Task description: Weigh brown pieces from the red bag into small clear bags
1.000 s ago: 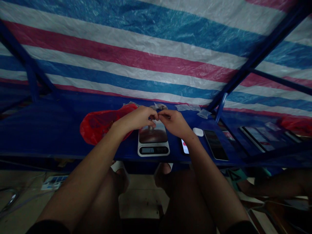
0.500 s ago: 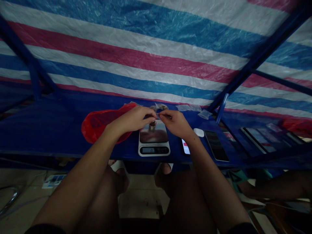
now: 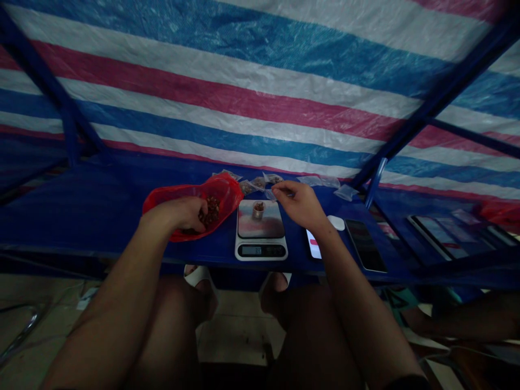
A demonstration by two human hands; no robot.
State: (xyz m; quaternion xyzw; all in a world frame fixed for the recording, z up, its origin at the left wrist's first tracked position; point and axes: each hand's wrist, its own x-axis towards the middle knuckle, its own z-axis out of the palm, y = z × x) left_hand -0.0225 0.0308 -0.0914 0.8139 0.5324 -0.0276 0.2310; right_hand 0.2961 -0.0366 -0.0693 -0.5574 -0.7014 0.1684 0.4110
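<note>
My left hand (image 3: 184, 212) reaches into a red plastic bag (image 3: 221, 190) that lies open on the blue table (image 3: 101, 216), with its fingers on the dark brown pieces (image 3: 209, 211) inside. My right hand (image 3: 298, 203) pinches a small clear plastic bag (image 3: 268, 193) just beyond the scale. A white kitchen scale (image 3: 260, 233) with a shiny platform stands between the hands. A small cup (image 3: 258, 209) holding brown pieces sits on the platform.
Several small clear bags (image 3: 320, 181) lie along the table's far edge. To the right of the scale lie a phone with a lit screen (image 3: 313, 245), a white earbud case (image 3: 336, 222) and a dark phone (image 3: 365, 245). A blue pole (image 3: 374, 176) rises at right.
My left hand has left the small bag above the scale and moved left into the red bag. The right hand keeps the small bag, and the cup on the scale now shows.
</note>
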